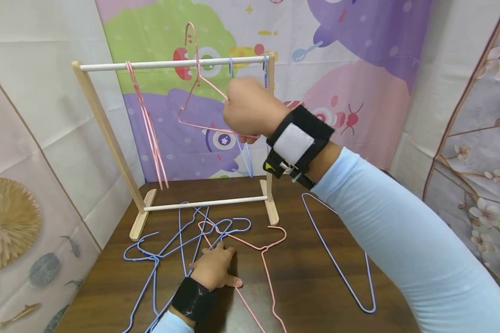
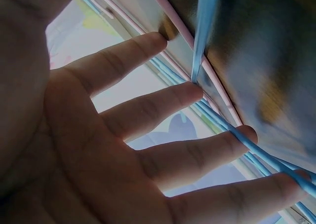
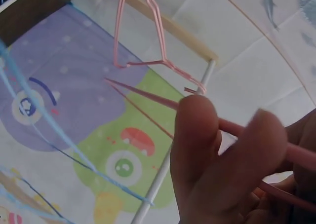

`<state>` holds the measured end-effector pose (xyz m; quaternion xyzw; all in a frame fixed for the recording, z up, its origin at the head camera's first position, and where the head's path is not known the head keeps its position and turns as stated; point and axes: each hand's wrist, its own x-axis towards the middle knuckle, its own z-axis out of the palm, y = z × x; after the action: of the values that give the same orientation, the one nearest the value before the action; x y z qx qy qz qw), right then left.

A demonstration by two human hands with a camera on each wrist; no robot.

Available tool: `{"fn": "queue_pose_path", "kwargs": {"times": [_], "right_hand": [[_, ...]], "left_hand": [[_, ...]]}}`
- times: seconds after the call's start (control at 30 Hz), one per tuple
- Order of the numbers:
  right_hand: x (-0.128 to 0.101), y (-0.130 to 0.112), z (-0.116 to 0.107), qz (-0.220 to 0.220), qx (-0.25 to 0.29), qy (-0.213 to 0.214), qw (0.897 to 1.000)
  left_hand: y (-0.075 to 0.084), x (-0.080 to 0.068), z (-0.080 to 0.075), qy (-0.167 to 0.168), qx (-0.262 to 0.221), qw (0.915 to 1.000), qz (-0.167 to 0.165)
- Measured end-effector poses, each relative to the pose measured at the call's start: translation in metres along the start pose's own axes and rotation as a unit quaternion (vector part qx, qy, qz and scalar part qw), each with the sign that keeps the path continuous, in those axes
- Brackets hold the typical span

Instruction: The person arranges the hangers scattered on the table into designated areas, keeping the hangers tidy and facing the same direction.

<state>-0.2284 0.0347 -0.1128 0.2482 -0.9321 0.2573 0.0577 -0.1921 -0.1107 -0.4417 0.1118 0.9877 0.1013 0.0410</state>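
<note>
My right hand (image 1: 250, 108) grips a pink clothes hanger (image 1: 211, 85) by one end, in front of the rack's top bar. The hanger's hook rises above that bar. In the right wrist view its wire (image 3: 143, 92) passes between thumb and fingers. Down on the table, my left hand (image 1: 214, 268) has its fingers spread, touching blue hangers (image 1: 154, 273) in a tangled pile. A second pink hanger (image 1: 270, 282) lies by the left thumb. The left wrist view has the fingertips against blue wire (image 2: 266, 157), palm (image 2: 98, 160) facing the camera.
The wooden rack (image 1: 108, 129) stands at the table's back. Pink hangers (image 1: 147, 120) hang towards its left end, blue hangers (image 1: 250, 164) towards its right, partly hidden by the right hand. Another blue hanger (image 1: 321, 236) lies on the table (image 1: 300, 296) under the right arm.
</note>
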Motion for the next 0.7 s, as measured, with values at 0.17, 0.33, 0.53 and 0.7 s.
{"fn": "queue_pose_path", "kwargs": {"times": [0.17,0.33,0.53,0.7], "right_hand": [[0.014,-0.009,0.013,0.012,-0.040,-0.011,0.999],[0.023,-0.011,0.021,0.008,-0.059,-0.014,0.998],[0.036,-0.016,0.033,0.027,-0.083,-0.040,0.995],[0.042,-0.020,0.046,0.031,-0.100,-0.061,0.993]], "left_hand": [[0.000,0.000,0.001,0.002,-0.001,1.0000,-0.002],[0.000,0.001,0.001,-0.002,0.003,1.0000,-0.004],[0.000,0.002,0.003,-0.008,0.004,0.9999,-0.006],[-0.001,0.003,0.003,-0.011,-0.002,0.9999,-0.009]]}}
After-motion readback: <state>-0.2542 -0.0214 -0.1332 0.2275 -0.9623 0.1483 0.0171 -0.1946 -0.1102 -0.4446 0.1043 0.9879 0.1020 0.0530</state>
